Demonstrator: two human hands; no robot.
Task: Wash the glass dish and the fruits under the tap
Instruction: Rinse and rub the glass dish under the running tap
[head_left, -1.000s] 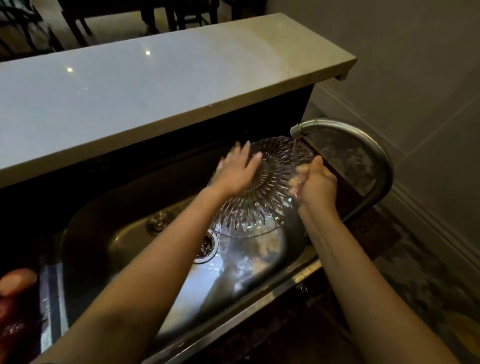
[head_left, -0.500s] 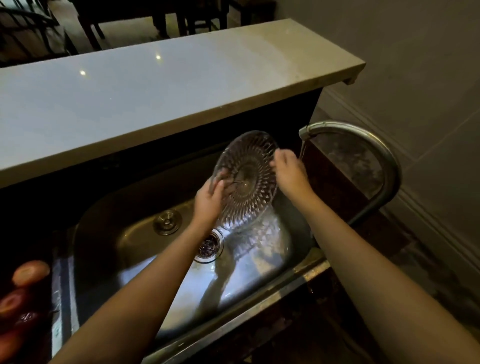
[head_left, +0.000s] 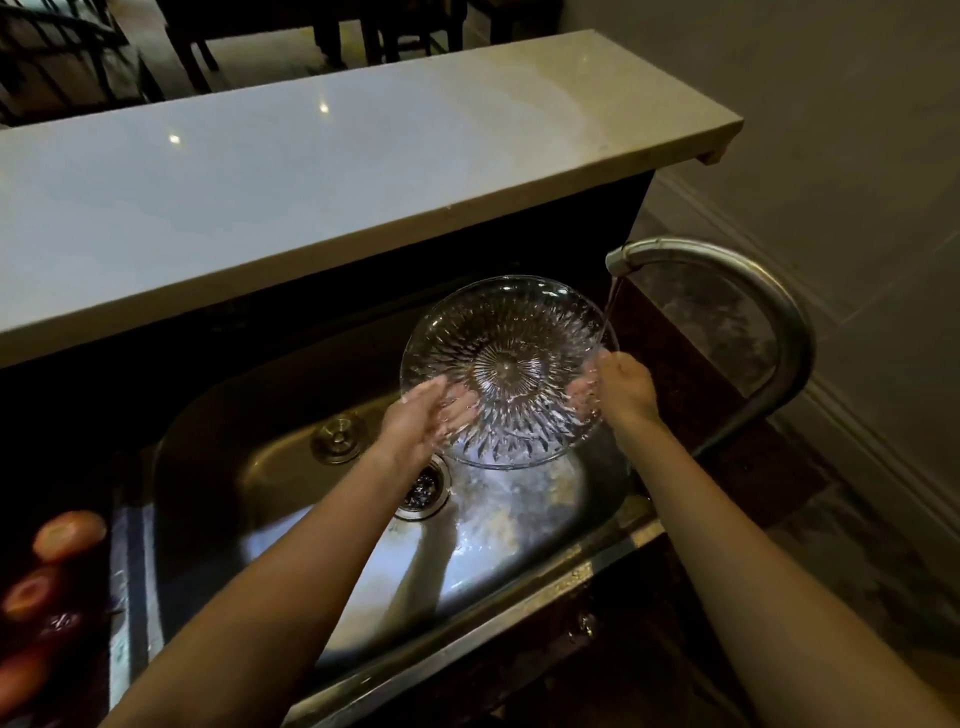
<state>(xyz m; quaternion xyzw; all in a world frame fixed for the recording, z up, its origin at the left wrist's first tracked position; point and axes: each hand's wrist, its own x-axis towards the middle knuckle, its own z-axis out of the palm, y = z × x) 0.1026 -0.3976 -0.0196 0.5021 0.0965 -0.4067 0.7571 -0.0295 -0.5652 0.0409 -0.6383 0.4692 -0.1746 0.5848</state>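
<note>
- Glass dish: cut-pattern, round, clear; held over the sink basin, tilted so its hollow faces the camera; right rim just under the thin stream from the tap.
- Left hand: at the dish's lower-left rim, fingers extended beneath the glass and visible through it, supporting rather than pinching.
- Right hand: at the right rim, fingers curled around the edge, closed on the dish close to where the water falls.
- Fruits: several reddish rounded pieces on the dark counter left of the sink, well apart from the tap; kind not clear in the dim light.
- Progress, as judged: dish rinsing under way and not set down; fruits look dry and untouched, so that half of the task appears left to do.
- Sink: stainless steel, wet and reflective; drain strainer just below the left hand; a second round fitting farther left.
- Surface: dark countertop around the basin; pale raised bar top behind it, with ceiling-light reflections.
- Room: dim; tiled wall at right; dark chair legs beyond the bar top.
</note>
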